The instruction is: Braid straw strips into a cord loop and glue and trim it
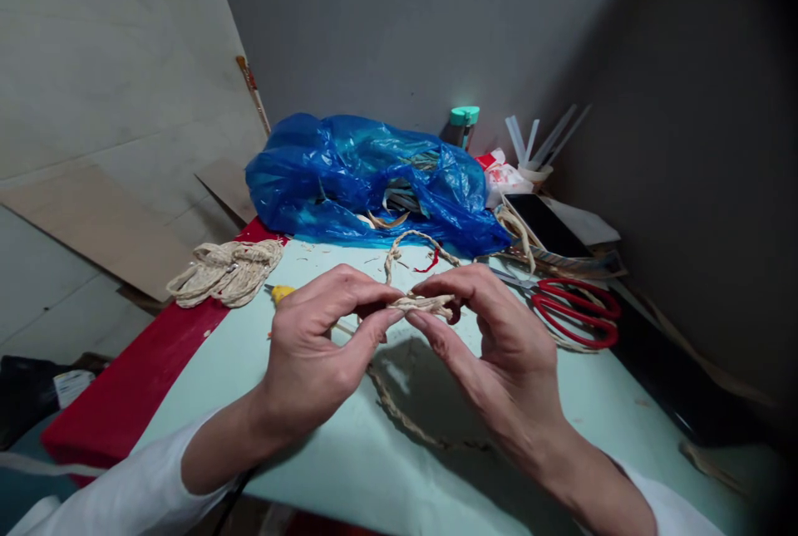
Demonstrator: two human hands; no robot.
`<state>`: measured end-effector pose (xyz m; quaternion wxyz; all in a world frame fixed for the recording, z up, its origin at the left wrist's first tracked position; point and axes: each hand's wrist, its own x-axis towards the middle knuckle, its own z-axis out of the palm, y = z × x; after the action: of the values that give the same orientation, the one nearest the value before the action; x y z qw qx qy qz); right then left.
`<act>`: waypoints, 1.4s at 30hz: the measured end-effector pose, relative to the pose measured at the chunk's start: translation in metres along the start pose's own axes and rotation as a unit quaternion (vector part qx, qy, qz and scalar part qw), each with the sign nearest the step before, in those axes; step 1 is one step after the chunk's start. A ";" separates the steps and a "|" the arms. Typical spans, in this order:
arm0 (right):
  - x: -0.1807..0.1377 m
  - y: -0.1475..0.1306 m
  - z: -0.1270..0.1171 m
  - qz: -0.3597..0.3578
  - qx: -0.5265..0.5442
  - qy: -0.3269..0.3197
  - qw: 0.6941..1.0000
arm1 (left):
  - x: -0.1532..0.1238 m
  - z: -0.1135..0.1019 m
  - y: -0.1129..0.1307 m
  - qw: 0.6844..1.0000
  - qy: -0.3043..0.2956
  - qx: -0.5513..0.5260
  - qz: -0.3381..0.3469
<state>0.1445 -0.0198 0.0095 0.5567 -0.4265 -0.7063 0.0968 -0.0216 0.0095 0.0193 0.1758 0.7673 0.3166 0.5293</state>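
Observation:
Between my two hands, just above the table, is a folded bundle of pale braided straw cord (427, 303). My left hand (327, 345) pinches its left end between thumb and forefinger. The other end is pinched by my right hand (499, 336), whose fingertips lie partly behind the bundle. One length of the cord loops up behind my hands, and another hangs or lies below them toward the front. A yellow-handled tool (282, 293) lies beyond my left hand, mostly covered by it. Red-handled scissors (577, 312) rest to the right of my right hand.
A blue plastic bag (367, 170) holding dried strands sits at the back. Woven straw pieces (228, 272) lie on red cloth (118, 403) at left. A black phone (545, 223), a cup of white sticks (534, 174) and a teal-capped container (465, 116) stand back right.

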 end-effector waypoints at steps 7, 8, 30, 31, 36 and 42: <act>0.001 0.000 -0.004 -0.022 -0.042 0.001 0.999 | 0.004 -0.003 -0.002 0.999 -0.033 0.008 0.005; 0.001 0.001 -0.004 -0.022 -0.043 0.001 0.999 | 0.005 -0.003 -0.002 0.999 -0.039 0.008 0.003; 0.008 0.021 -0.008 -0.101 -0.137 -0.085 0.982 | 0.009 -0.003 -0.018 0.993 -0.104 0.049 -0.026; 0.007 0.021 -0.007 -0.094 -0.140 -0.088 0.982 | 0.010 -0.003 -0.019 0.993 -0.107 0.046 -0.031; 0.002 0.018 -0.003 -0.067 -0.142 -0.086 0.984 | 0.014 -0.002 -0.021 0.988 -0.138 0.008 -0.067; 0.009 0.024 -0.010 0.085 -0.039 -0.012 0.996 | 0.022 -0.007 -0.025 0.967 -0.077 -0.138 -0.199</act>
<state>0.1645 -0.0021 0.0048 0.5211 -0.5054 -0.6770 0.1212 -0.0305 0.0424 0.0219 0.4057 0.6959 0.3718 0.4614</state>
